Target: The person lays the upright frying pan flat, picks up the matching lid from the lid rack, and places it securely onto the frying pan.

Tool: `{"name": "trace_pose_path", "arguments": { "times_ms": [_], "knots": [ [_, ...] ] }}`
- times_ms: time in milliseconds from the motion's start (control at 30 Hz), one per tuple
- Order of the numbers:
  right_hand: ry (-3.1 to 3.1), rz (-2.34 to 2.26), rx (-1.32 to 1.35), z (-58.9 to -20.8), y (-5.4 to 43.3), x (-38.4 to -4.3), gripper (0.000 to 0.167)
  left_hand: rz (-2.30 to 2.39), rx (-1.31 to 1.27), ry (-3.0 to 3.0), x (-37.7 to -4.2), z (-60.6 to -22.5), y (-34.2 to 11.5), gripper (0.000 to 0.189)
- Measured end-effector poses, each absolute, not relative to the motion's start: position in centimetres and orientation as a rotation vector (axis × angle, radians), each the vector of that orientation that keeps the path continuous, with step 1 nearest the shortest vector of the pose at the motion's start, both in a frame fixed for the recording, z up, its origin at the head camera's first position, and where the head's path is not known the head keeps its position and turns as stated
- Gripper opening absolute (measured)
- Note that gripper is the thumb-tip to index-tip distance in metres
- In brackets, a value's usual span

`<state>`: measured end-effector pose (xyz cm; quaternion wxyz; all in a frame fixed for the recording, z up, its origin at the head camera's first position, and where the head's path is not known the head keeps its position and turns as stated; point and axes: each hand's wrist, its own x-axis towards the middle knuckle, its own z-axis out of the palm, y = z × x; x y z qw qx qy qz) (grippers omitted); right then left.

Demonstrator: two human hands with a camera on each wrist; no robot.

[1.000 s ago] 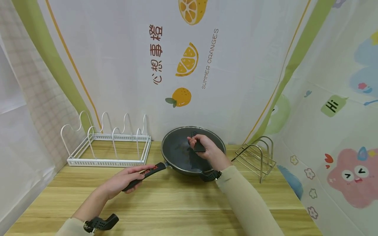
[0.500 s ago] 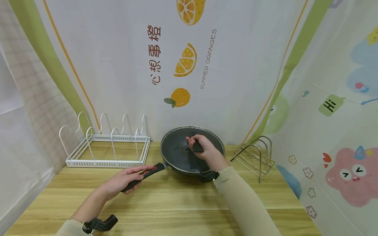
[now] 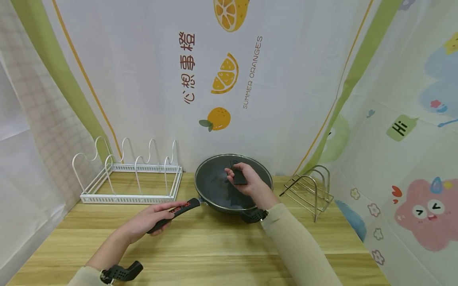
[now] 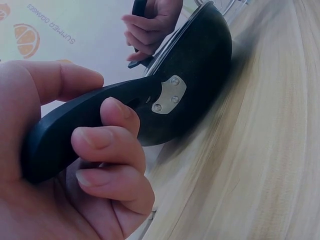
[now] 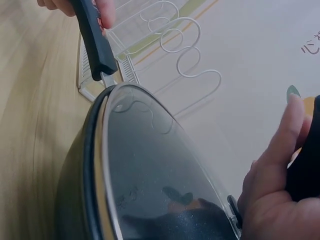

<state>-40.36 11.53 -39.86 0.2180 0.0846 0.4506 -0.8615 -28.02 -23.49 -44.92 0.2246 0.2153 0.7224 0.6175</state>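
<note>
A black wok-like frying pan (image 4: pixel 202 65) stands on the wooden table, its long black handle (image 3: pixel 187 205) pointing toward the front left. My left hand (image 3: pixel 148 221) grips that handle, fingers curled under it and thumb along the top. Over the pan lies a glass lid (image 3: pixel 214 182) with a metal rim, close along the pan's edge in the right wrist view. My right hand (image 3: pixel 253 182) holds the lid's upright black handle (image 3: pixel 240 177), which is partly hidden by the fingers.
To the left stands a white wire rack (image 3: pixel 129 198) with several curved dividers. A small metal rack (image 3: pixel 316 198) is right of the pan. Curtains with orange prints (image 3: pixel 219 118) hang close behind, and another printed sheet (image 3: pixel 404 159) borders the right side.
The head view has shifted slightly. My right hand's fingers have loosened a little around the lid handle. The pan, the lid and my left hand's grip stay as they were.
</note>
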Motion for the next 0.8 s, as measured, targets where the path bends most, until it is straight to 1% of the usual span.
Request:
{"name": "trace_pose_path", "arguments": {
  "times_ms": [67,267,300,433,567,667,800],
  "knots": [
    [1.271,-2.369,0.204,-39.9,11.8,-40.2,0.062,1.702,0.591,1.998,-28.0,-44.9,-23.5,0.05],
    [1.408,-2.263,0.107,-40.0,13.1,-39.6,0.05,1.705,0.608,1.983,-28.0,-44.8,-23.4,0.048],
    [1.421,-2.247,0.092,-40.1,13.4,-39.4,0.05,1.702,0.611,1.984,-28.0,-44.8,-23.4,0.048],
    [1.531,-2.185,0.033,-40.1,14.6,-38.8,0.056,1.674,0.582,2.048,-28.0,-44.5,-23.4,0.052],
    [1.662,-2.13,0.002,-39.9,15.7,-38.2,0.055,1.596,0.514,2.242,-27.9,-44.2,-23.3,0.056],
    [1.725,-2.103,-0.006,-39.9,16.6,-37.5,0.054,1.531,0.52,2.383,-27.6,-43.8,-23.2,0.055],
    [1.834,-2.047,-0.043,-39.8,17.9,-36.3,0.065,1.452,0.562,2.538,-27.1,-43.1,-22.7,0.053]
  ]
}}
